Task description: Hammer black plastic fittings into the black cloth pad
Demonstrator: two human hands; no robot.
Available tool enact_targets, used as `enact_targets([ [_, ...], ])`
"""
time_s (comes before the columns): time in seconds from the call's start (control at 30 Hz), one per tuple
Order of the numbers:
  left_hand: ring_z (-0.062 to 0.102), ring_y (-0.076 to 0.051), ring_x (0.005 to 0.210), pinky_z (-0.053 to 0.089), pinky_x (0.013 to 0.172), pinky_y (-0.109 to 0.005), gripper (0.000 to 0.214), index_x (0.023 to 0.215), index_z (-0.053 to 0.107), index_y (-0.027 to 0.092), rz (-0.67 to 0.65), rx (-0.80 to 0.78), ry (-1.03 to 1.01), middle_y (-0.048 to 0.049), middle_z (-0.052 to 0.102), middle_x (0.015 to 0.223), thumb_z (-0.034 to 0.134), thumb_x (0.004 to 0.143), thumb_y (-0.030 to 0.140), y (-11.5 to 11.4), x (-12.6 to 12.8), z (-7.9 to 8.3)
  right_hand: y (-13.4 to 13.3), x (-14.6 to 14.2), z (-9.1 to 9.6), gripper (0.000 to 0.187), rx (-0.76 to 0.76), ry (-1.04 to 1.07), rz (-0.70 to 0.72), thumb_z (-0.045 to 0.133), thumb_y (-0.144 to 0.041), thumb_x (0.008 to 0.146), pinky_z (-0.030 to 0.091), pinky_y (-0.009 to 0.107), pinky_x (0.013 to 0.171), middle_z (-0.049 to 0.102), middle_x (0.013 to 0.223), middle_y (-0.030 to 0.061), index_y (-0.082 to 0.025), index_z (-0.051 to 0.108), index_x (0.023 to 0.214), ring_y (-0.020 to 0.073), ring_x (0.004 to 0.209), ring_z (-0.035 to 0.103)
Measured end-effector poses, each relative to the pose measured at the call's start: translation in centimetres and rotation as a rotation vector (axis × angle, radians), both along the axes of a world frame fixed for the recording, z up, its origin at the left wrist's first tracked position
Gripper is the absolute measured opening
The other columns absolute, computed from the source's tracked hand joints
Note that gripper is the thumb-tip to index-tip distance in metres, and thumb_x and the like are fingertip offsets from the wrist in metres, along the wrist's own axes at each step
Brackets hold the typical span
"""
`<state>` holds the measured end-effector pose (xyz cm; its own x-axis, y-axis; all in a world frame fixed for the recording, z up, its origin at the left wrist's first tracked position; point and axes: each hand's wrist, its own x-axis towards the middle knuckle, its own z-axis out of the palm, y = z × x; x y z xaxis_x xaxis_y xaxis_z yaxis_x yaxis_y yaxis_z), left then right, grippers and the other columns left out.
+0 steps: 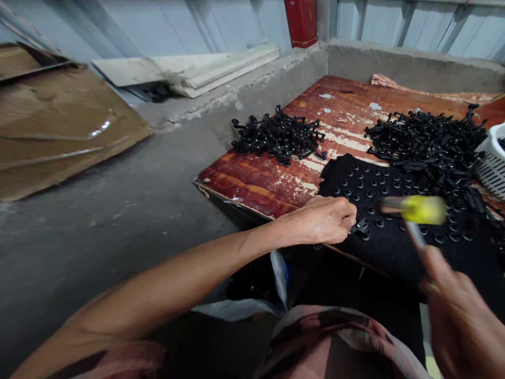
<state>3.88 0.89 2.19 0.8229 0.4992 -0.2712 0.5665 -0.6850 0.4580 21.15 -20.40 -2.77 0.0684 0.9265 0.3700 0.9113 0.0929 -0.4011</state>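
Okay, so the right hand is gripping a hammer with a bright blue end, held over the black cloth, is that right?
Not quite: the bright end of the hammer is yellow, not blue, as the head view shows. The right hand does grip it over the black cloth.

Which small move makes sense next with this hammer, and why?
Probably a light, careful tap with the hammer on the small black part, clear of the left hand. That hand appears to pinch the part over the black cloth, while the right hand grips the hammer, whose head is motion-blurred.
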Motion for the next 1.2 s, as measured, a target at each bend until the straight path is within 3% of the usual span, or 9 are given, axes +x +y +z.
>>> enact_targets([
  [0.33, 0.048, -0.015, 0.058, 0.029, 0.058, -0.027, 0.025, 0.077, 0.061, 0.019, -0.020, 0.021, -0.039, 0.0003, 0.052, 0.060, 0.039, 0.088, 0.023, 0.2, -0.3, -0.4, 1.2, 0.1, 0.0, 0.065, 0.004, 0.022, 0.059, 0.047, -0.012, 0.094, 0.060, 0.027, 0.065, 0.067, 0.121, 0.0089, -0.032, 0.033, 0.154, 0.0231, 0.096, 0.071],
  [0.47, 0.053, -0.016, 0.065, 0.030, 0.064, -0.028, 0.025, 0.079, 0.061, 0.018, -0.082, 0.100, -0.056, -0.0007, 0.060, 0.066, 0.039, 0.091, 0.020, -1.1, -0.4, 0.3, 1.7, -0.7, 1.2, 0.052, 0.140, 0.234, -0.135, 0.052, -0.022, 0.095, 0.057, 0.035, 0.085, 0.065, 0.127, 0.0097, -0.028, 0.045, 0.146, 0.0241, 0.105, 0.067],
  [0.57, 0.056, -0.017, 0.076, 0.033, 0.074, -0.032, 0.024, 0.074, 0.059, 0.017, -0.301, 0.182, -0.135, -0.0021, 0.065, 0.075, 0.043, 0.092, 0.016, -3.4, -0.5, 1.0, 2.3, -1.4, 1.9, 0.032, 0.077, 0.491, -0.242, 0.062, -0.039, 0.090, 0.057, 0.029, 0.063, 0.071, 0.094, 0.0069, -0.023, 0.064, 0.118, 0.0210, 0.080, 0.069],
  [0.7, 0.055, -0.017, 0.080, 0.035, 0.086, -0.037, 0.013, 0.081, 0.061, 0.017, -0.495, 0.233, -0.312, -0.0023, 0.065, 0.078, 0.052, 0.089, 0.014, -5.6, -0.6, 1.1, 2.2, -2.1, 1.0, 0.023, -0.174, 0.894, -0.141, 0.068, -0.045, 0.084, 0.035, 0.020, 0.033, 0.062, 0.070, -0.0009, -0.022, 0.066, 0.089, 0.0082, 0.042, 0.046],
  [0.83, 0.053, -0.025, 0.109, 0.037, 0.097, -0.043, 0.018, 0.104, 0.062, 0.018, -0.244, 0.230, -0.605, -0.0109, 0.062, 0.112, 0.061, 0.087, 0.023, -5.7, -1.0, 0.0, 0.9, -2.7, -0.7, 0.021, -0.153, 1.097, -0.178, 0.069, -0.041, 0.085, 0.036, 0.018, 0.035, 0.058, 0.070, -0.0020, -0.021, 0.063, 0.083, 0.0059, 0.040, 0.044],
  [0.9, 0.048, -0.027, 0.119, 0.039, 0.099, -0.043, 0.040, 0.120, 0.054, 0.018, 0.068, 0.077, -0.778, -0.0142, 0.053, 0.127, 0.066, 0.083, 0.030, -5.8, -1.1, -0.7, 0.6, -3.3, -0.8, 0.021, -0.038, 1.139, -0.262, 0.072, -0.041, 0.083, 0.039, 0.019, 0.036, 0.059, 0.072, -0.0021, -0.022, 0.061, 0.084, 0.0072, 0.041, 0.048],
  [1.0, 0.057, -0.022, 0.105, 0.047, 0.088, -0.038, 0.049, 0.123, 0.047, 0.019, 0.416, -0.469, -0.858, -0.0125, 0.054, 0.123, 0.066, 0.082, 0.038, -6.9, -0.9, -1.9, 0.8, -4.7, -0.2, 0.021, 0.100, 1.161, -0.367, 0.072, -0.040, 0.083, 0.040, 0.019, 0.037, 0.056, 0.071, -0.0033, -0.023, 0.060, 0.085, 0.0069, 0.042, 0.048],
  [1.1, 0.062, -0.015, 0.083, 0.049, 0.076, -0.031, 0.047, 0.115, 0.050, 0.017, 0.536, -1.033, -0.853, -0.0074, 0.062, 0.104, 0.069, 0.079, 0.041, -8.5, 0.0, -2.8, 1.2, -6.1, 0.0, 0.020, 0.133, 1.179, -0.395, 0.070, -0.040, 0.085, 0.040, 0.018, 0.038, 0.055, 0.064, -0.0044, -0.024, 0.058, 0.085, 0.0078, 0.043, 0.048],
  [1.2, 0.060, -0.011, 0.069, 0.047, 0.070, -0.026, 0.041, 0.099, 0.056, 0.015, 0.617, -1.237, -0.938, -0.0007, 0.062, 0.077, 0.076, 0.072, 0.039, -9.2, 1.1, -3.1, 1.4, -6.7, -0.6, 0.021, 0.098, 1.198, -0.324, 0.069, -0.042, 0.086, 0.041, 0.019, 0.035, 0.058, 0.059, -0.0046, -0.025, 0.056, 0.084, 0.0099, 0.040, 0.049],
])
